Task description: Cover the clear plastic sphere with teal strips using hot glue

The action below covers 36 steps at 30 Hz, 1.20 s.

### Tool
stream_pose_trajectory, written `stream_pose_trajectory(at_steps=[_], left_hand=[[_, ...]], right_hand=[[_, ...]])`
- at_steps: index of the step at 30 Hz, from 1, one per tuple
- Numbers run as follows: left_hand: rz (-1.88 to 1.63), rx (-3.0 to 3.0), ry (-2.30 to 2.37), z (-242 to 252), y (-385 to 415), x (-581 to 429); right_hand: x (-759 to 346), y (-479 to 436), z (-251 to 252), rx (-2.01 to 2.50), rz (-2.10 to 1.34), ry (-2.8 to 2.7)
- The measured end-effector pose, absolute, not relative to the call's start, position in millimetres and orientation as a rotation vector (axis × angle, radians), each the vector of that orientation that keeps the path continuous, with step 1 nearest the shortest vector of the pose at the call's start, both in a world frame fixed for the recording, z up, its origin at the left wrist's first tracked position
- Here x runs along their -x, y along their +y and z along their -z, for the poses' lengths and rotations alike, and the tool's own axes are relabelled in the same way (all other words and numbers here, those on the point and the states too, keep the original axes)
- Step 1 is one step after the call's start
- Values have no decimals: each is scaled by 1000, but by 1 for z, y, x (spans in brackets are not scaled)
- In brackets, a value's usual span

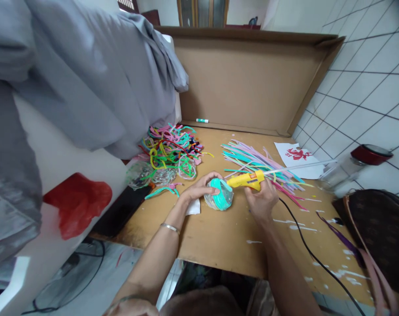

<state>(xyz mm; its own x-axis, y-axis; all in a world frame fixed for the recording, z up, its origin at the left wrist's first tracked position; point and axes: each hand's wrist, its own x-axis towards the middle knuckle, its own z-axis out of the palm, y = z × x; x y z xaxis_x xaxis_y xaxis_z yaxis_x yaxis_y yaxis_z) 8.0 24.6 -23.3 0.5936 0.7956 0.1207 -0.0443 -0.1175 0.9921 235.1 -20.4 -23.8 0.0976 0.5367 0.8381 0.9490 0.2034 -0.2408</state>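
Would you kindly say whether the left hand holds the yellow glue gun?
No, the right hand holds the glue gun; the left hand holds the turquoise-wrapped object.

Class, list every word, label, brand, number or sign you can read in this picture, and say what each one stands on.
No text can be read for certain.
Yellow glue gun: orange label too small to read.
Green-and-white tube: markings too small to read.
White sheet: red marks, no readable word.
Dark bag: faint pattern, too blurred to read.
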Motion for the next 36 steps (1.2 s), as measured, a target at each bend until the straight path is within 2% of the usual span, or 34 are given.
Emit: stream_pose_trajectory(at_steps=[18,36], left_hand=[[-792,-1481,657,17,22,-9],[-811,-1546,658,17,21,-9]], right_hand=[[-238,-18,25,1341,629,-1550],[-233,-23,19,1433,596,-1552]])
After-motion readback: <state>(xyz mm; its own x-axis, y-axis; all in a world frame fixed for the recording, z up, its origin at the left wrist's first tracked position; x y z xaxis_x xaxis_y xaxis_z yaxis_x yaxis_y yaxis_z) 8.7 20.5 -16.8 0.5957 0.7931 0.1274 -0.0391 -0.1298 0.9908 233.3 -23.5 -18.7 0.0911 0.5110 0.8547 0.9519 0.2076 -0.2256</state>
